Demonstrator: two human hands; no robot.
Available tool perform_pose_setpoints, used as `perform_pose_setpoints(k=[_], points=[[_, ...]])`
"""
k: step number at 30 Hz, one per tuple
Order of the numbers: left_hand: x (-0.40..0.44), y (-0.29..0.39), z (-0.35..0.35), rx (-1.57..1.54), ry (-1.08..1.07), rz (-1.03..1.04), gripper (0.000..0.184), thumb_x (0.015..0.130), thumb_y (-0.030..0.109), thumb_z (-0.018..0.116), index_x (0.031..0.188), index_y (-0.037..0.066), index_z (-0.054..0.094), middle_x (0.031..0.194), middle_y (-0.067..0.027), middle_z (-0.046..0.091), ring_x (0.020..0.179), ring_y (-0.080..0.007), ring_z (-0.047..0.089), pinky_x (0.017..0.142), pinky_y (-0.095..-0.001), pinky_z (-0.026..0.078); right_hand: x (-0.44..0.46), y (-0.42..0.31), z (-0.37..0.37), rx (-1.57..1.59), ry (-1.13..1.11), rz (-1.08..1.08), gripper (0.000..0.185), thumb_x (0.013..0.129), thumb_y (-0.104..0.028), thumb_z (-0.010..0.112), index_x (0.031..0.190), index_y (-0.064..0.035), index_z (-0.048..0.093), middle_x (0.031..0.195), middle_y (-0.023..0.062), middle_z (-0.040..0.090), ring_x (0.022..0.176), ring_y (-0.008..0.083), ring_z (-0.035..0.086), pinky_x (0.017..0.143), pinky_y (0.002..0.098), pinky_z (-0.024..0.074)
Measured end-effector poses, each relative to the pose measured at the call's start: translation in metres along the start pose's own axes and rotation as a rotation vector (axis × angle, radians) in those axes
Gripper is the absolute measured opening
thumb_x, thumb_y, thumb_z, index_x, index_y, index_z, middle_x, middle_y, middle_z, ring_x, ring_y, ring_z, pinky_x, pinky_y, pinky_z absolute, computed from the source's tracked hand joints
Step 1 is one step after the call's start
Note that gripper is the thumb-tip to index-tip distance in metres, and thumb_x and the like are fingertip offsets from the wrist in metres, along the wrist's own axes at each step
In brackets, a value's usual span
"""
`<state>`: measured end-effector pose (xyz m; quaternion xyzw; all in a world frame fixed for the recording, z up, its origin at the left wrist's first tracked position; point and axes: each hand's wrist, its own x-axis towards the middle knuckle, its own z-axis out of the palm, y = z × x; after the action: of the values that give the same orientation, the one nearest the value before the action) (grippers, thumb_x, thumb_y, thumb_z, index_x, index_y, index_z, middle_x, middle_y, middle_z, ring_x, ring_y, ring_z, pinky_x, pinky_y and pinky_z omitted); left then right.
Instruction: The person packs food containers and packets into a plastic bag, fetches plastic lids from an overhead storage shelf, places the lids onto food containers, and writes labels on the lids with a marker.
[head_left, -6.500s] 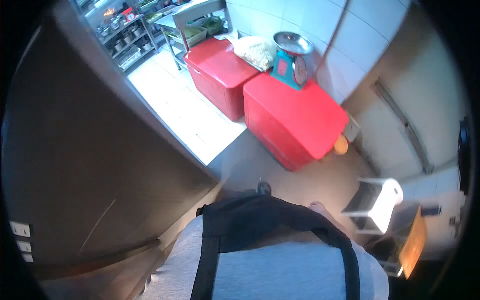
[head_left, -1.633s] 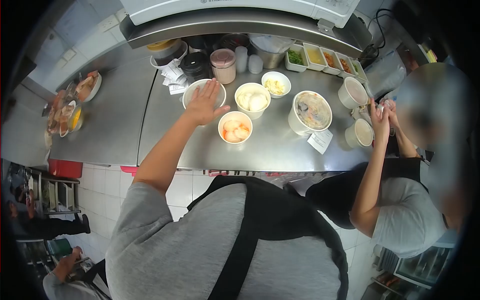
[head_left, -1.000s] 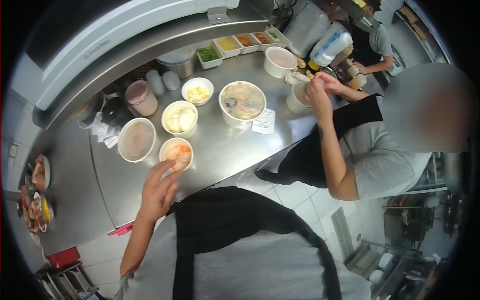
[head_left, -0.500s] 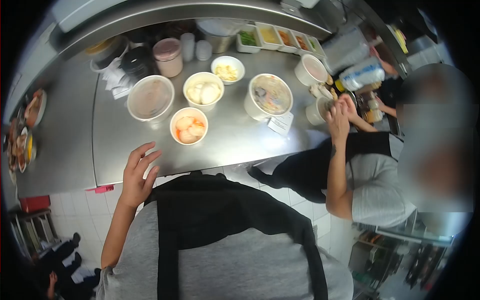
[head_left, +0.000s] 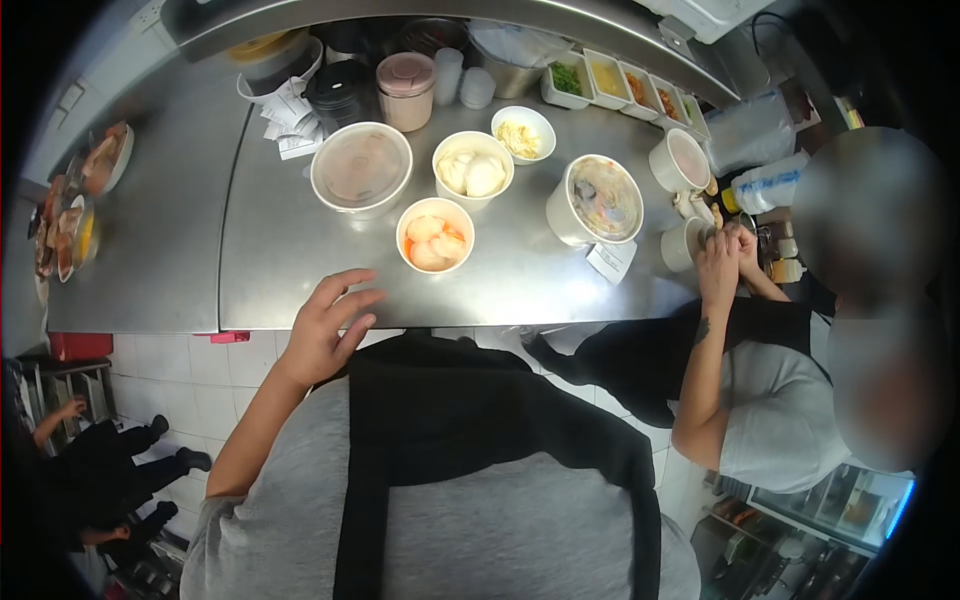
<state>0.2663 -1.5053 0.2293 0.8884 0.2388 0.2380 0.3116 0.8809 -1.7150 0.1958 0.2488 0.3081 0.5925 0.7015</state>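
My left hand (head_left: 333, 325) hovers over the front edge of the steel counter (head_left: 500, 290), palm turned right, fingers apart, holding nothing. Nearest to it is a white bowl of pale, orange-tinged pieces (head_left: 435, 236). Behind that bowl are a lidded bowl (head_left: 362, 168) to the left and a bowl of white round pieces (head_left: 474, 168). A smaller bowl of yellowish shreds (head_left: 523, 135) sits farther back. Right of these, a large lidded tub (head_left: 596, 200) has a printed slip (head_left: 611, 261) at its base. My right hand is out of view.
A co-worker (head_left: 780, 400) stands at the right, both hands over a white cup (head_left: 684, 244). Along the back are a pink-lidded jar (head_left: 406, 90), a black-lidded jar (head_left: 342, 95) and small trays of toppings (head_left: 568, 80). Plates of meat (head_left: 105, 160) lie far left.
My left hand has drawn back from the lidded bowl to the counter's front edge. The head view has swung right and partly back. The co-worker's hands have moved down to the white cup.
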Motion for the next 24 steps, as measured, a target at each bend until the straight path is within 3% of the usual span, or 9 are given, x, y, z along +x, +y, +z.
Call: perform_pose_setpoints(k=[2, 3, 12, 14, 15, 18, 22, 24], points=[[-0.002, -0.002, -0.001, -0.003, 0.012, 0.002, 0.031, 0.078, 0.003, 0.065, 0.108, 0.008, 0.063, 0.122, -0.01, 0.055, 0.108, -0.0293, 0.055, 0.089, -0.0371, 0.047, 0.0, 0.022, 0.002, 0.85, 0.118, 0.211, 0.018, 0.081, -0.016, 0.05, 0.093, -0.0074, 0.06, 0.089, 0.0087, 0.06, 0.09, 0.0269, 0.055, 0.091, 0.0426, 0.0435], [-0.002, -0.002, -0.002, 0.002, 0.013, 0.009, 0.031, 0.078, 0.004, 0.065, 0.108, 0.008, 0.063, 0.122, -0.01, 0.055, 0.108, -0.0293, 0.055, 0.089, -0.0371, 0.047, 0.001, 0.026, 0.004, 0.973, 0.139, 0.255, 0.018, 0.081, -0.016, 0.05, 0.094, -0.0069, 0.06, 0.089, 0.0092, 0.06, 0.09, 0.0272, 0.055, 0.091, 0.0424, 0.0437], [0.004, -0.007, 0.006, -0.031, 0.024, 0.033, 0.031, 0.079, 0.008, 0.066, 0.11, 0.008, 0.063, 0.121, -0.0104, 0.055, 0.107, -0.0289, 0.055, 0.089, -0.0365, 0.047, 0.011, 0.004, 0.002, 0.774, 0.095, 0.223, 0.021, 0.081, -0.012, 0.05, 0.099, -0.0028, 0.058, 0.091, 0.0128, 0.06, 0.091, 0.0296, 0.056, 0.087, 0.0412, 0.0456], [0.009, -0.006, 0.001, -0.017, 0.012, 0.038, 0.033, 0.078, 0.008, 0.067, 0.111, 0.008, 0.062, 0.121, -0.0105, 0.055, 0.108, -0.0289, 0.055, 0.09, -0.0364, 0.047, 0.013, -0.002, 0.001, 0.863, 0.092, 0.273, 0.022, 0.081, -0.011, 0.05, 0.1, -0.0019, 0.058, 0.091, 0.0136, 0.059, 0.091, 0.0301, 0.056, 0.086, 0.0409, 0.046], [0.011, -0.006, -0.001, -0.008, 0.021, 0.029, 0.034, 0.078, 0.008, 0.067, 0.111, 0.008, 0.062, 0.122, -0.0106, 0.055, 0.108, -0.029, 0.055, 0.09, -0.0364, 0.047, 0.014, 0.002, -0.002, 1.005, 0.08, 0.347, 0.022, 0.081, -0.011, 0.05, 0.1, -0.0015, 0.058, 0.092, 0.0141, 0.059, 0.091, 0.0304, 0.056, 0.086, 0.0408, 0.0462], [0.016, -0.008, -0.004, -0.006, 0.028, -0.003, 0.037, 0.077, 0.007, 0.068, 0.114, 0.009, 0.061, 0.122, -0.011, 0.054, 0.109, -0.0294, 0.055, 0.091, -0.0363, 0.047, 0.014, 0.002, -0.016, 2.452, 0.114, 1.193, 0.035, 0.081, -0.009, 0.051, 0.115, 0.0012, 0.055, 0.098, 0.0173, 0.06, 0.093, 0.0334, 0.057, 0.083, 0.0405, 0.0467], [0.019, -0.005, -0.007, 0.0, 0.008, -0.007, 0.04, 0.077, 0.006, 0.068, 0.116, 0.008, 0.059, 0.122, -0.0114, 0.054, 0.108, -0.0301, 0.056, 0.091, -0.0364, 0.047, 0.009, -0.006, -0.012, 2.523, 0.156, 1.168, 0.048, 0.081, -0.01, 0.054, 0.127, 0.0022, 0.049, 0.1, 0.0217, 0.06, 0.093, 0.0355, 0.056, 0.082, 0.0408, 0.0464], [0.019, -0.006, -0.004, -0.005, 0.0, -0.002, 0.041, 0.077, 0.006, 0.068, 0.116, 0.008, 0.059, 0.121, -0.0116, 0.055, 0.108, -0.0304, 0.056, 0.09, -0.0366, 0.047, 0.009, 0.008, -0.025, 2.309, 0.242, 1.31, 0.04, 0.085, -0.016, 0.054, 0.122, -0.0007, 0.054, 0.096, 0.0213, 0.062, 0.09, 0.0366, 0.059, 0.078, 0.0408, 0.0486]])
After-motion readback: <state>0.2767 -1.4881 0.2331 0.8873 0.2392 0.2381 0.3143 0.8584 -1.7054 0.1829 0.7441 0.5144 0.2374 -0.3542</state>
